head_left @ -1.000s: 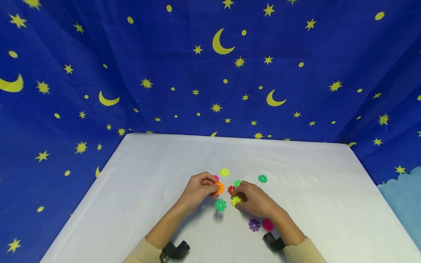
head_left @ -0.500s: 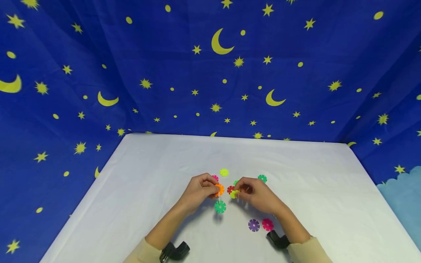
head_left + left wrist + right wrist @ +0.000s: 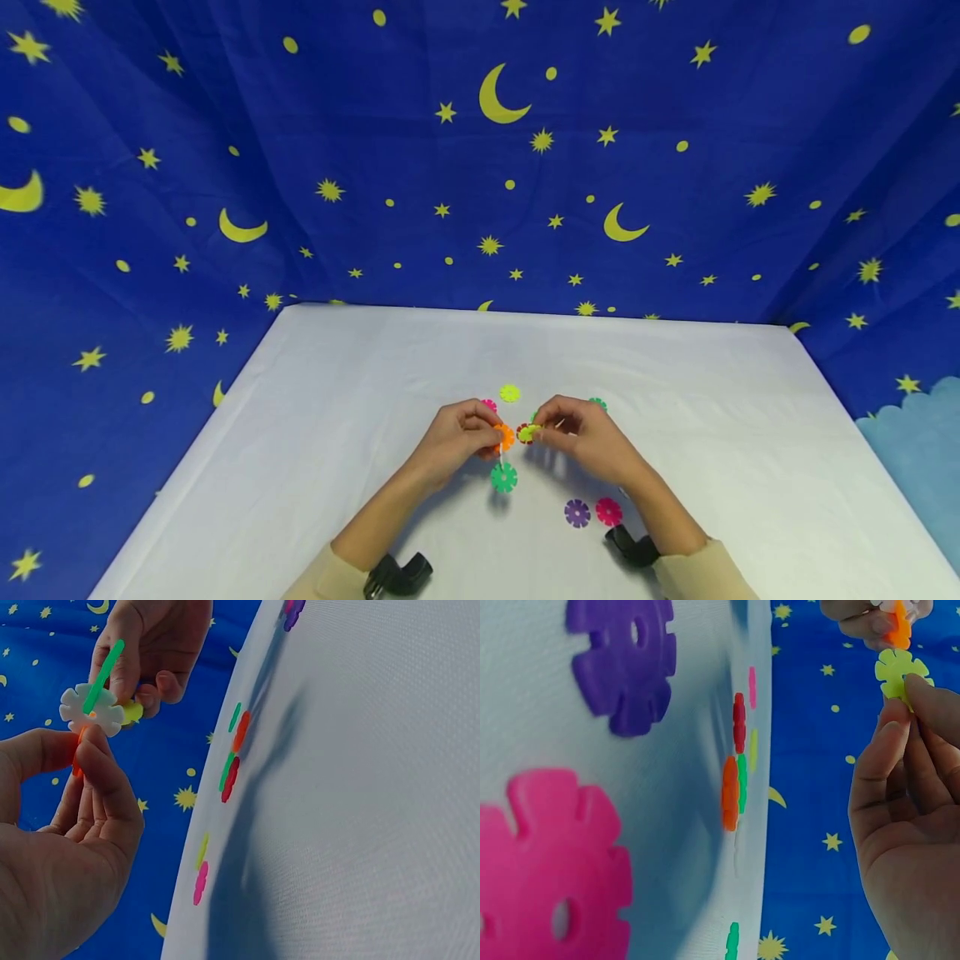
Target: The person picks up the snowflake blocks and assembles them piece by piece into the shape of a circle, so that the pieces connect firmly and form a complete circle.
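Note:
My left hand pinches an orange notched plastic disc between thumb and fingers. Joined to it is a white disc, which carries a green disc at its other side, so the three form a small chain above the table. Across a short gap, my right hand holds a yellow notched disc by its edge with thumb and index finger. The yellow disc points toward the left hand's orange one. In the head view it overlaps a red disc lying on the table.
Loose discs lie on the white table: yellow and pink behind the left hand, purple and pink nearer me. An orange disc lies beneath the right hand. A star-patterned blue cloth stands behind.
My right hand has lifted the yellow disc away from me and turned it flatter, beside the left hand's pieces. The left hand's chain has dropped slightly toward me.

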The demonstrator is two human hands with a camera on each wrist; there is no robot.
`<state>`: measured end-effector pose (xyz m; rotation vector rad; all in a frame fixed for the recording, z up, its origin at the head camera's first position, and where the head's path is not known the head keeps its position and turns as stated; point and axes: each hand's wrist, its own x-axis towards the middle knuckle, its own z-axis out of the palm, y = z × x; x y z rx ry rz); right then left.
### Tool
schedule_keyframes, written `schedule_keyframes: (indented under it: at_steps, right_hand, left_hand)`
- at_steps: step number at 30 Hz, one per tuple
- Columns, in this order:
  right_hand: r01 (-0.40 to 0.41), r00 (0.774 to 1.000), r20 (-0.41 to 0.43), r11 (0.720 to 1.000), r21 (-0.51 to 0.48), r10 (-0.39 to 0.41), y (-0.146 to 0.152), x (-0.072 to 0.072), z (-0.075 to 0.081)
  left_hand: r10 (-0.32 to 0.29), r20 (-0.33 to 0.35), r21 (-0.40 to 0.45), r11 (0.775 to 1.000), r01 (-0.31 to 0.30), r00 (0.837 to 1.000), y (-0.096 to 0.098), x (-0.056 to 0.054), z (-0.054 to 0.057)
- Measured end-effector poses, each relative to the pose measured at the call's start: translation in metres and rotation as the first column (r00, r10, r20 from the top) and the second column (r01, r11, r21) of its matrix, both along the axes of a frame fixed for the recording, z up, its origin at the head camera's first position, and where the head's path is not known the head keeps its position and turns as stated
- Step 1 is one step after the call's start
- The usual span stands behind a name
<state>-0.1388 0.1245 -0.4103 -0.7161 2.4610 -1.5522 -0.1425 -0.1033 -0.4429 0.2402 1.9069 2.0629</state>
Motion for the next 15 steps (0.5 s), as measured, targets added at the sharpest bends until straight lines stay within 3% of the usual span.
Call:
schedule_keyframes:
  at_steps: [15]
  right_hand:
    - [-0.041, 0.999, -0.026, 0.997, -0.063, 0.04, -0.0039, 0.0036, 0.0045]
  left_hand:
    - [-0.038, 0.002, -0.008, 0.999, 0.038, 0.999, 0.0016, 0.0013, -0.0027]
